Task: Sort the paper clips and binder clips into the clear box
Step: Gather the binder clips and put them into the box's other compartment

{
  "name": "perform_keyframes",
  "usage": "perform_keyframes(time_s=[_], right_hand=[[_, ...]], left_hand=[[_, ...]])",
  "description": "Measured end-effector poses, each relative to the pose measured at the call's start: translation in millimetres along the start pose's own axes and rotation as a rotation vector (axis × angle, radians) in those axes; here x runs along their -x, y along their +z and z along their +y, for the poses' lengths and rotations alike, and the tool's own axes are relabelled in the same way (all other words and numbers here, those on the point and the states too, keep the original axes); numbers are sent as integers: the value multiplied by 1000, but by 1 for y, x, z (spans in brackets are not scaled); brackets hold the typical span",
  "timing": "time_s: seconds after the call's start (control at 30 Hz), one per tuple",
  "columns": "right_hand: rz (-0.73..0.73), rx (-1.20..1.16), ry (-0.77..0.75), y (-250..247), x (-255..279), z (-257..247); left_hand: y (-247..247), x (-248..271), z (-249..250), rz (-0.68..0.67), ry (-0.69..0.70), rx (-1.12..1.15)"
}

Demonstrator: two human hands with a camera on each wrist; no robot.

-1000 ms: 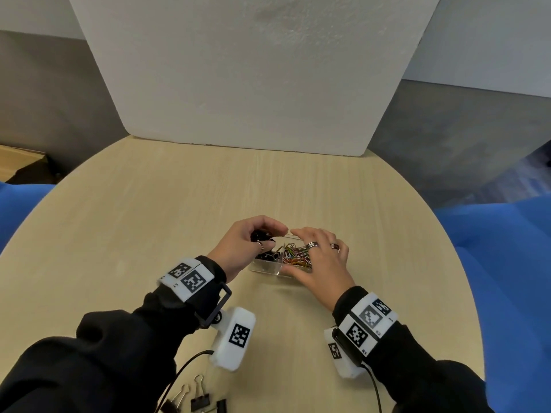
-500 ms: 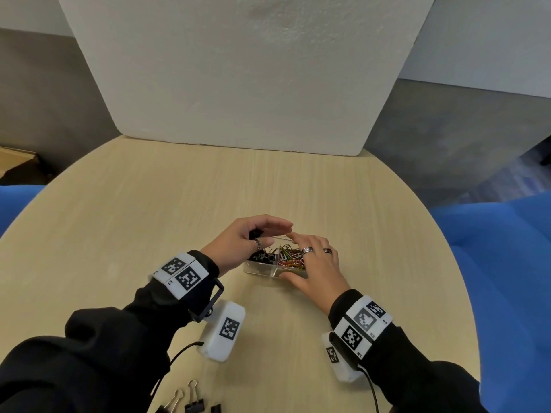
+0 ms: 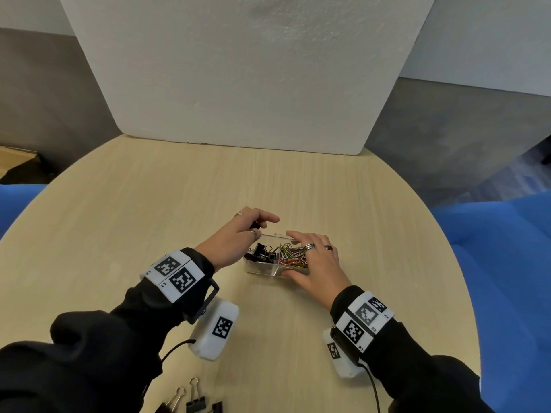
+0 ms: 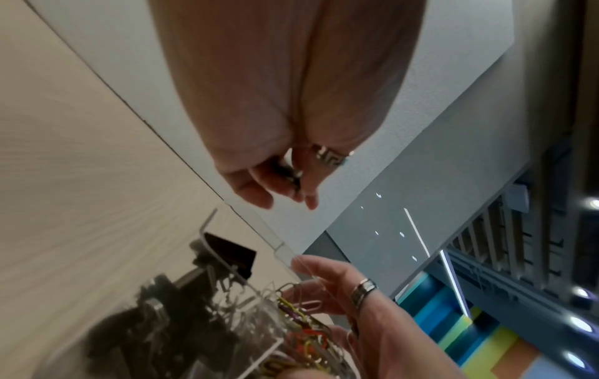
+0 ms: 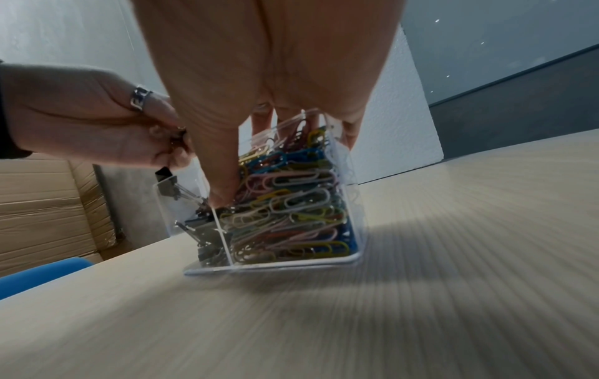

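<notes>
The clear box (image 3: pixel 262 268) stands mid-table, with black binder clips (image 3: pixel 262 254) in its left compartment and coloured paper clips (image 3: pixel 293 257) in its right. My right hand (image 3: pixel 310 260) holds the box, thumb on the near wall and fingers over the far rim. In the right wrist view the thumb (image 5: pixel 220 166) presses down by the divider of the box (image 5: pixel 324 261). My left hand (image 3: pixel 258 226) hovers over the left compartment and pinches a black binder clip (image 3: pixel 255 225). The left wrist view shows that clip (image 4: pixel 290 171) between my fingertips, above the box (image 4: pixel 207 238).
Three loose binder clips (image 3: pixel 193 397) lie at the table's near edge by my left sleeve. A white foam board (image 3: pixel 238 70) stands upright at the far edge of the round wooden table (image 3: pixel 149 204). Blue seats (image 3: pixel 501 248) flank the table.
My left hand has stayed over the left compartment with the clip, its index finger now stretched out further. My right hand keeps its hold on the box.
</notes>
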State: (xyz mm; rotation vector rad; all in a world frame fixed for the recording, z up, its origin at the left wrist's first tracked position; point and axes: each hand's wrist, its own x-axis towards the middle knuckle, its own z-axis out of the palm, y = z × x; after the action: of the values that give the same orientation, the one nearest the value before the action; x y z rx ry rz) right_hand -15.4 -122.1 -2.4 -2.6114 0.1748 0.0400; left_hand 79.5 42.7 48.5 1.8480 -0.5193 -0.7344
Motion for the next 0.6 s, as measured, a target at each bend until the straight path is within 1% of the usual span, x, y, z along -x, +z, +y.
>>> perform_keyframes(time_s=[0.07, 0.13, 0.17, 0.23, 0.33, 0.4, 0.5, 0.6], right_hand=[[-4, 2, -1, 0, 0, 0], [-7, 3, -2, -1, 1, 0], [-7, 3, -2, 0, 1, 0], [1, 9, -2, 1, 0, 0], [14, 13, -6, 2, 0, 0], [13, 14, -4, 2, 0, 1], [18, 15, -8, 3, 0, 2], [28, 9, -11, 5, 0, 3]], left_hand=[[-1, 1, -2, 67, 66, -101], [0, 1, -4, 163, 103, -114], [1, 1, -4, 190, 111, -103], [6, 2, -6, 202, 122, -77], [19, 3, -11, 245, 125, -173], [26, 3, -14, 283, 105, -160], [31, 1, -18, 269, 107, -137], [31, 1, -20, 234, 103, -227]])
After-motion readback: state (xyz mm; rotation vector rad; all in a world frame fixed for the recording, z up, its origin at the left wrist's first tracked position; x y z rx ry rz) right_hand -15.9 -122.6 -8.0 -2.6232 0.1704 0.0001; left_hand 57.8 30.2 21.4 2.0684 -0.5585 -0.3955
